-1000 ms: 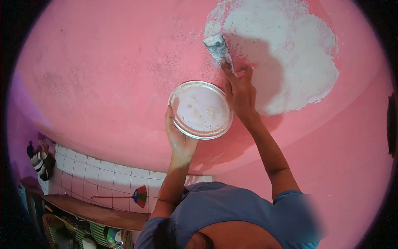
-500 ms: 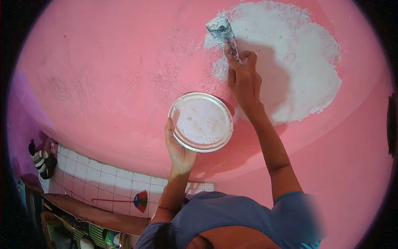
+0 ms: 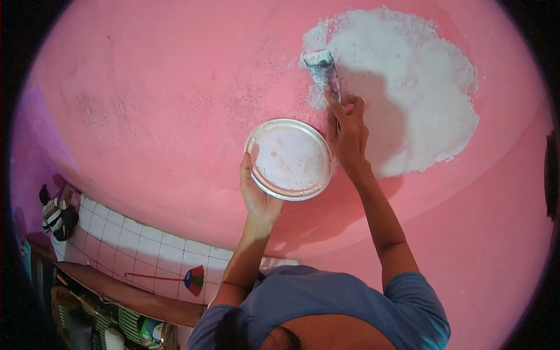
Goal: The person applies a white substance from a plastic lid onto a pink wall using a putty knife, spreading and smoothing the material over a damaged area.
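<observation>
My right hand [image 3: 348, 129] grips a putty knife [image 3: 324, 73] by its handle, the index finger stretched along it. White putty coats the blade, which lies against the pink wall [image 3: 175, 111] at the left edge of a broad white putty patch [image 3: 420, 99]. Below and left of it, my left hand [image 3: 259, 195] holds a round lid [image 3: 290, 158], thumb at its rim and the other fingers hidden underneath. Pale putty smears cover the lid's face. Dark, rough specks mark the wall left of the patch.
White floor tiles [image 3: 157, 248] run along the wall's foot at lower left. A broom [image 3: 193, 280] with a red handle lies there. Beyond it stands a brown wooden piece of furniture [image 3: 134, 294] with green slatted baskets. Dark and striped items [image 3: 58, 219] sit in the corner.
The putty knife has moved down and slightly right along the patch's left edge, leaving fresh putty above it. The lid has risen a little and shifted right.
</observation>
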Tool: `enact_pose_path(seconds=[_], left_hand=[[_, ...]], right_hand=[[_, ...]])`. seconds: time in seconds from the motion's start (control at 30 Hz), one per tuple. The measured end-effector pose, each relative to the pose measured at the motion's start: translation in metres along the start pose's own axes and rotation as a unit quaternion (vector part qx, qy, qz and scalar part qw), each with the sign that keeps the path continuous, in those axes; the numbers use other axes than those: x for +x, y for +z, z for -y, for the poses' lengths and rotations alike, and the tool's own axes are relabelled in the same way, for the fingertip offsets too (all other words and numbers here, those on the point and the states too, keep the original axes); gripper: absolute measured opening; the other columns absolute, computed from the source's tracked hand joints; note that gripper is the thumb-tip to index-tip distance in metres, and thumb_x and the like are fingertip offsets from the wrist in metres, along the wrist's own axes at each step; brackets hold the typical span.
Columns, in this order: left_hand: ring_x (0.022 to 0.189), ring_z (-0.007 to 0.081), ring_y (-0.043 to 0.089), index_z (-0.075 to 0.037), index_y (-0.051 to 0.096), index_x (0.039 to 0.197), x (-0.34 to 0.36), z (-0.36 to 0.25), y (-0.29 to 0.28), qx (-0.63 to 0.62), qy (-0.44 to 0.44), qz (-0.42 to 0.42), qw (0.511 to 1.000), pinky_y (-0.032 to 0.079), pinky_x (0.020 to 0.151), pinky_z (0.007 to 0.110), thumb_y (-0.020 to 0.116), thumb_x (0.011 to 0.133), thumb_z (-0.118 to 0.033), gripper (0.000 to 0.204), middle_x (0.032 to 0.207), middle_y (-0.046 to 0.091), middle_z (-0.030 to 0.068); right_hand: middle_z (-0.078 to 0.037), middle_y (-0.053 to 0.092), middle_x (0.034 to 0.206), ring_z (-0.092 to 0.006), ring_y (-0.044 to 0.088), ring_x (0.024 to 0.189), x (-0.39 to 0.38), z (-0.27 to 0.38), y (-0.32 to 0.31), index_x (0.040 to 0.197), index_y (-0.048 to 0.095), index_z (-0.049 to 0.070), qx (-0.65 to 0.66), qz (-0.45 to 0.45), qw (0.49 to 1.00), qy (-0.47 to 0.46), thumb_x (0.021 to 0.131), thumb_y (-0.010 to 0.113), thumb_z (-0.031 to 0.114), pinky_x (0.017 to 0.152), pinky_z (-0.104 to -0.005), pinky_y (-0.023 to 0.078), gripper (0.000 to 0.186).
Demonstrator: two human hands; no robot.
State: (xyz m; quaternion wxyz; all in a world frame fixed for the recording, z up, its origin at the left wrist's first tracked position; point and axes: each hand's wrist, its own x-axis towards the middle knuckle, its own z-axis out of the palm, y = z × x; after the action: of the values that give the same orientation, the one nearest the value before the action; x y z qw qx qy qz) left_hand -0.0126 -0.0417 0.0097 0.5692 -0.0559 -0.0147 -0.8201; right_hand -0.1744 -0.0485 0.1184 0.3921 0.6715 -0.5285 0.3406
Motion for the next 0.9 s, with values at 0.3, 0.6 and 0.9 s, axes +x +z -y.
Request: enact_pose_path(seconds=[0.3,0.6,0.9], left_hand=[[0.128,0.0268,0.041,-0.009,0.037,0.138,-0.002,0.000,0.003,0.029,0.001,-0.004,1.000,0.033,0.107,0.045,0.039,0.097,-0.043,0.054,0.138,0.043,0.0115],[0.126,0.0284,0.043,-0.009,0.044,0.134,0.004,-0.003,-0.014,0.004,-0.017,-0.021,1.000,0.034,0.106,0.047,0.040,0.096,-0.043,0.051,0.136,0.046,0.0131],[0.121,0.0261,0.048,-0.009,0.046,0.133,0.007,-0.006,-0.044,-0.071,-0.139,0.046,0.987,0.037,0.104,0.045,0.044,0.094,-0.043,0.051,0.134,0.050,0.0102]], right_hand=[[-0.011,0.048,0.098,-0.0220,0.054,0.070,-0.021,-0.008,0.009,0.125,0.059,0.021,-0.045,0.041,0.998,0.009,0.080,0.062,0.000,0.053,-0.0328,0.049,0.050],[-0.011,0.058,0.090,-0.0191,0.059,0.065,-0.016,0.003,-0.078,0.128,0.054,0.013,0.289,0.327,0.889,0.134,0.088,0.059,0.009,0.051,-0.0325,0.050,0.041],[-0.003,0.059,0.076,-0.0083,0.052,0.050,-0.067,-0.012,-0.077,0.126,0.052,0.001,0.458,0.524,0.619,0.363,0.097,0.050,0.019,0.045,-0.0236,0.046,0.034]])
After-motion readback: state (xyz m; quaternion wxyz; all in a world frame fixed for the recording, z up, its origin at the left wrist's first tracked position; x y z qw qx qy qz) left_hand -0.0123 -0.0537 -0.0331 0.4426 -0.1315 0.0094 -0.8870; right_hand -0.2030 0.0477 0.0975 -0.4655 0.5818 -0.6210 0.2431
